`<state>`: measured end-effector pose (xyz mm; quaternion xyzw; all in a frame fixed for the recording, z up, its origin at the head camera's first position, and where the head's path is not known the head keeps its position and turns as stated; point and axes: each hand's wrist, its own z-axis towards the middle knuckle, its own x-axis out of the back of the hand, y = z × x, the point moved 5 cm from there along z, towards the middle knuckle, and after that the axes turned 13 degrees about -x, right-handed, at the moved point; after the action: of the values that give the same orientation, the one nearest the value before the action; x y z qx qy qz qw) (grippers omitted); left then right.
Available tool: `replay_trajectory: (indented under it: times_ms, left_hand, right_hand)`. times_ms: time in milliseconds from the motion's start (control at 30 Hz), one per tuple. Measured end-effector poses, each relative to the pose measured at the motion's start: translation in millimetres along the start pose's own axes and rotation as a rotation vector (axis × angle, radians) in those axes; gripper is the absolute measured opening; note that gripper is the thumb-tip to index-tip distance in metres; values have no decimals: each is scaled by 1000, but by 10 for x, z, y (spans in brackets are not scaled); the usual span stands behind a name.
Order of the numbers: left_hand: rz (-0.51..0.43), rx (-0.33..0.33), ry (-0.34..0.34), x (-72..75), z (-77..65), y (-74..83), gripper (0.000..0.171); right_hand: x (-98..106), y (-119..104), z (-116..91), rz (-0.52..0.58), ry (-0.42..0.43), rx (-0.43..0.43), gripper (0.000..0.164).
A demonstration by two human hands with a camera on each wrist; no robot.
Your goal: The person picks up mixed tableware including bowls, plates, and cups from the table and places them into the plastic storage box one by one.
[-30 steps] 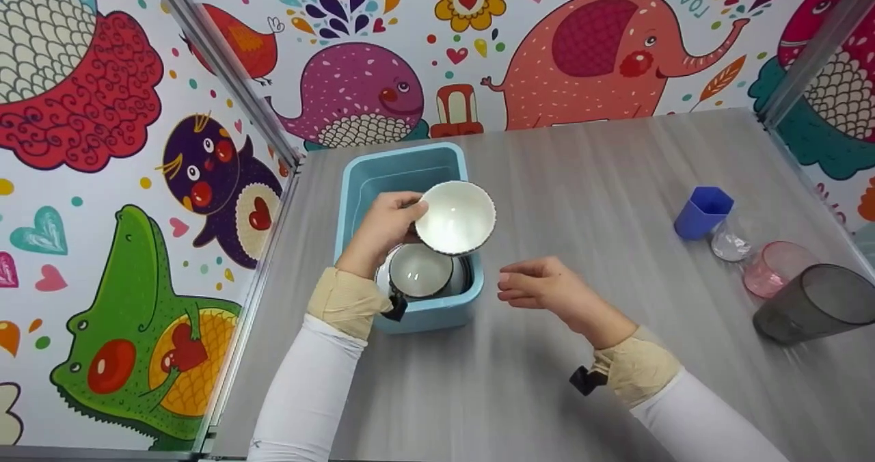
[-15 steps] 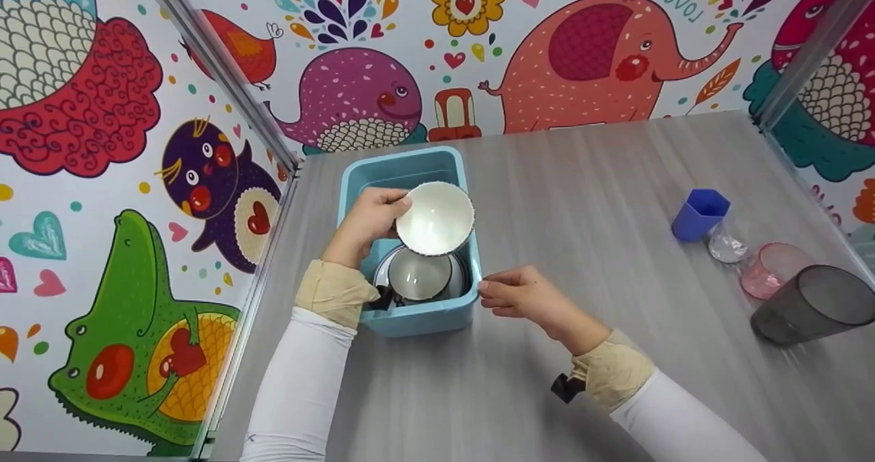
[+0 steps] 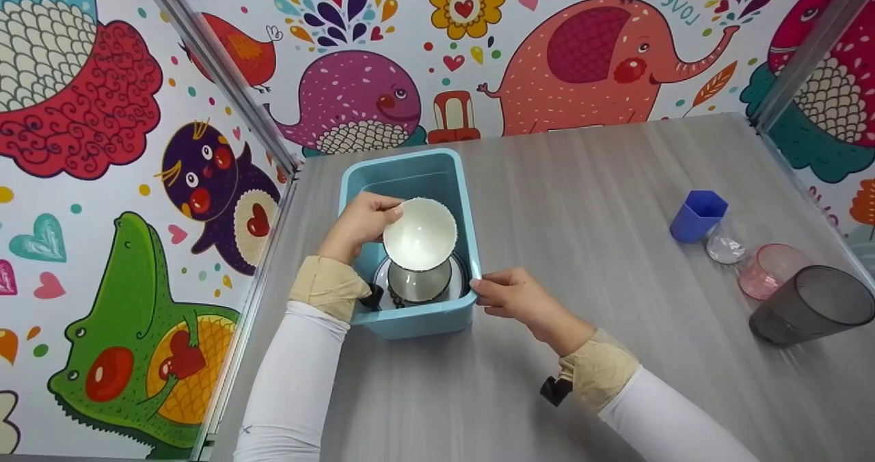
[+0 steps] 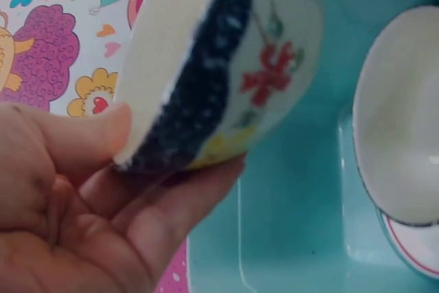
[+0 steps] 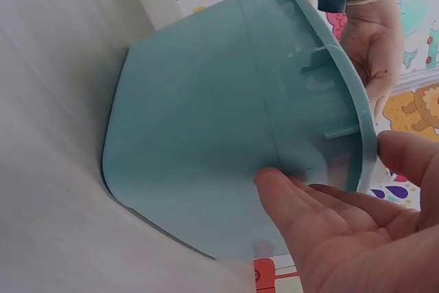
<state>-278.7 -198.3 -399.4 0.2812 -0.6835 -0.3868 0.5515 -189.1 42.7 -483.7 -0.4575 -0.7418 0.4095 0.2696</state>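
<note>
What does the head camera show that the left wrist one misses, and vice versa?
Only the head view shows the right hand touching the light blue bin, plus the blue hexagonal cup, pink cup and dark tumbler.

Only the left wrist view shows the red flower on the held bowl.

Both show the left hand gripping that bowl, plus a second bowl and the bin.

Hands (image 3: 359, 225) (image 3: 521, 301) fwd, R prob. pinched
</note>
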Motion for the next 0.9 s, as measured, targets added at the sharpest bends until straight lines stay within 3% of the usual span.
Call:
replay_trajectory:
  times_ms: [400,900]
  left_hand:
    - [210,-29,-17,-68,85,-139,30]
    - [316,-17,-51,-129,164,-366,25]
  right_hand:
    - [-37,-35,43,-33,38,-39,32]
    - [-47,-30,58,-39,16,-6,32]
